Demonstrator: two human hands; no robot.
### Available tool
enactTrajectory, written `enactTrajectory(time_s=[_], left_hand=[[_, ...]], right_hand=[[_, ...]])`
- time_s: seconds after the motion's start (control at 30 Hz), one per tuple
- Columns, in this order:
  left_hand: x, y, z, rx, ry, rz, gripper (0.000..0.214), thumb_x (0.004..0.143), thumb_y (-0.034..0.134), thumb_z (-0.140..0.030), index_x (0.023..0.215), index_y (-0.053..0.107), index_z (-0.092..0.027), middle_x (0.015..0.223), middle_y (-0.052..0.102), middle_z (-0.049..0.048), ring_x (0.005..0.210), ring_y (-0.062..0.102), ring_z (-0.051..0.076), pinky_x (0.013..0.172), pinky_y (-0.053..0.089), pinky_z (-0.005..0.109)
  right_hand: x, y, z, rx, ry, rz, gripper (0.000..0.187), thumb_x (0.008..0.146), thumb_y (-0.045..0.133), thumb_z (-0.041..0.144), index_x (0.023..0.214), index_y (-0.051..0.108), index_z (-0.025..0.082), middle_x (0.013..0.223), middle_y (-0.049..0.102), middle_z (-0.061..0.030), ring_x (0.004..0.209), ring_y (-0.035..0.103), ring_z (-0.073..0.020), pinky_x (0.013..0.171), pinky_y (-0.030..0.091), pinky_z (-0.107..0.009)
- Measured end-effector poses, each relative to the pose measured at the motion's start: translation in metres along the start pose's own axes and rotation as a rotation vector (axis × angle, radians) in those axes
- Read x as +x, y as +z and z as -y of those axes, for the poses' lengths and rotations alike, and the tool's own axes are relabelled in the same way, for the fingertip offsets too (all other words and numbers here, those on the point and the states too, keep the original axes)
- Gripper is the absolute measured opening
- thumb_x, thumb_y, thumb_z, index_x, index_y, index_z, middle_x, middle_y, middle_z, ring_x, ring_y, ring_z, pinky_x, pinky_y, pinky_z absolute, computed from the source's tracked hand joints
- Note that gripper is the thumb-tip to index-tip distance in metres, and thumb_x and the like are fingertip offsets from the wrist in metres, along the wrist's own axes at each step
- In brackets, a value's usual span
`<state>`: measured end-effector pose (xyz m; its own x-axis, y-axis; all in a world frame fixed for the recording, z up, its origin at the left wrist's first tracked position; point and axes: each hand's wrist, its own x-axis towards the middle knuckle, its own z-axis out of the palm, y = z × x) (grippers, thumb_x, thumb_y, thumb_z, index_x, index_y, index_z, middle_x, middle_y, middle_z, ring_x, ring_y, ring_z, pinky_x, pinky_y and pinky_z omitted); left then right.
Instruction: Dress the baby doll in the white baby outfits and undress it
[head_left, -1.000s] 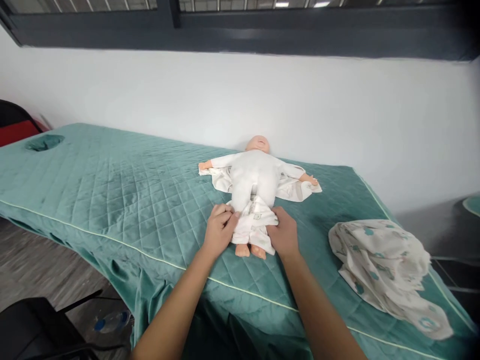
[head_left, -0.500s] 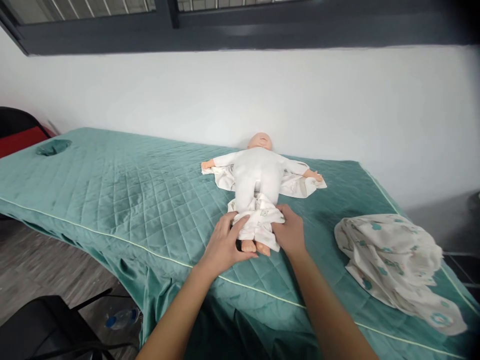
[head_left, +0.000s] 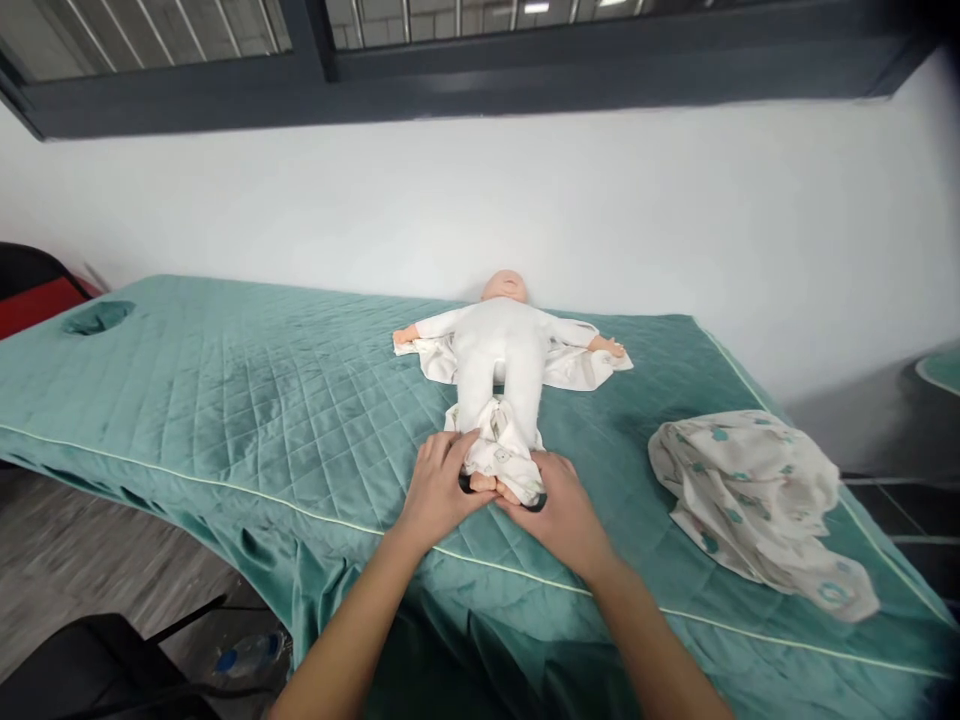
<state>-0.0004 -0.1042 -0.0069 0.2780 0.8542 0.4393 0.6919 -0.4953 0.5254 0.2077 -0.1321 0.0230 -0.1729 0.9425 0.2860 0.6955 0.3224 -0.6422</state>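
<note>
Newly bringing right hand (head_left: 568, 510) toward peach plastic doll feet (head_left: 481, 482); cupping white printed cloth garment (head_left: 502, 457) with left hand (head_left: 439, 492) too, pinching unclear; probably handling light, soft; gathering best by hems.

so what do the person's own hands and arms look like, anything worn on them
The left hand and right hand are bare: no gloves, and no rings that I can make out. Both forearms are bare too, with no sleeve, watch, bracelet or marking visible before the picture's lower edge.
</note>
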Motion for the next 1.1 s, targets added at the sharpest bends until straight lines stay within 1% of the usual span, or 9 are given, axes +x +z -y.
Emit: enactTrajectory(time_s=[0.13,0.3,0.43,0.53,0.63,0.73,0.83,0.97,1.1], left_hand=[[0.001,-0.008,-0.008,0.077,-0.042,0.059,0.062,0.086,0.071,-0.050,0.139,0.052,-0.026,0.122,0.064,0.0101,0.114,0.059,0.029,0.097,0.045,0.045],[0.003,-0.036,-0.027,-0.022,-0.119,0.141,0.055,0.092,0.064,-0.044,0.141,0.048,-0.024,0.137,0.064,0.0105,0.125,0.060,0.028,0.102,0.042,0.045],[0.005,-0.072,-0.050,-0.124,-0.224,0.346,0.057,0.089,0.065,-0.032,0.143,0.046,-0.027,0.134,0.068,0.0070,0.119,0.064,0.028,0.098,0.045,0.041],[0.005,-0.099,-0.066,-0.079,-0.255,0.502,0.064,0.083,0.064,-0.026,0.144,0.047,-0.024,0.128,0.070,0.0089,0.113,0.067,0.031,0.091,0.048,0.039],[0.008,-0.131,-0.079,0.010,-0.146,0.639,0.052,0.082,0.064,-0.032,0.132,0.059,-0.022,0.124,0.071,0.0103,0.111,0.066,0.034,0.089,0.047,0.038],[0.020,-0.175,-0.094,-0.021,0.025,0.806,0.039,0.081,0.068,-0.049,0.111,0.067,-0.024,0.113,0.073,0.0063,0.101,0.067,0.030,0.081,0.047,0.032],[0.046,-0.226,-0.112,-0.089,0.138,0.935,0.046,0.081,0.067,-0.059,0.115,0.067,-0.028,0.114,0.073,0.0023,0.098,0.067,0.025,0.079,0.048,0.027],[0.088,-0.284,-0.145,0.127,0.159,0.726,0.046,0.087,0.057,-0.063,0.113,0.069,-0.027,0.104,0.074,0.0036,0.086,0.066,0.023,0.072,0.047,0.028],[0.116,-0.326,-0.185,0.296,0.188,0.329,0.037,0.084,0.061,-0.056,0.093,0.071,-0.022,0.080,0.068,0.0022,0.074,0.061,0.021,0.068,0.044,0.029]], right_hand=[[0.009,-0.012,0.008,-0.020,0.090,0.034,0.039,0.086,0.067,0.048,0.112,0.061,0.020,0.108,0.071,-0.0089,0.104,0.064,-0.0304,0.089,0.049,-0.042],[0.015,-0.043,0.032,0.046,0.247,0.148,0.031,0.086,0.066,0.045,0.105,0.059,0.022,0.100,0.073,-0.0044,0.093,0.068,-0.0256,0.078,0.048,-0.035],[0.008,-0.068,0.057,0.036,0.285,0.248,0.023,0.083,0.067,0.038,0.098,0.060,0.022,0.096,0.073,-0.0028,0.088,0.067,-0.0244,0.073,0.045,-0.033],[0.002,-0.088,0.073,0.076,0.236,0.372,0.029,0.079,0.071,0.043,0.098,0.064,0.022,0.097,0.071,-0.0023,0.087,0.065,-0.0230,0.074,0.045,-0.032],[0.004,-0.116,0.088,0.103,0.152,0.522,0.040,0.076,0.076,0.054,0.098,0.066,0.023,0.099,0.070,-0.0011,0.086,0.063,-0.0208,0.072,0.044,-0.029],[0.016,-0.150,0.111,0.039,0.055,0.671,0.049,0.076,0.074,0.065,0.098,0.067,0.021,0.095,0.069,-0.0009,0.082,0.061,-0.0183,0.067,0.042,-0.027],[0.034,-0.188,0.149,-0.157,-0.056,0.731,0.055,0.084,0.060,0.072,0.098,0.069,0.020,0.093,0.070,-0.0033,0.080,0.060,-0.0181,0.068,0.042,-0.028],[0.059,-0.235,0.215,-0.397,-0.086,0.641,0.066,0.093,0.041,0.076,0.085,0.071,0.018,0.088,0.072,-0.0065,0.074,0.062,-0.0182,0.067,0.043,-0.031],[0.076,-0.274,0.275,-0.555,-0.158,0.299,0.067,0.091,0.045,0.076,0.078,0.071,0.016,0.086,0.071,-0.0051,0.078,0.065,-0.0175,0.069,0.045,-0.031]])
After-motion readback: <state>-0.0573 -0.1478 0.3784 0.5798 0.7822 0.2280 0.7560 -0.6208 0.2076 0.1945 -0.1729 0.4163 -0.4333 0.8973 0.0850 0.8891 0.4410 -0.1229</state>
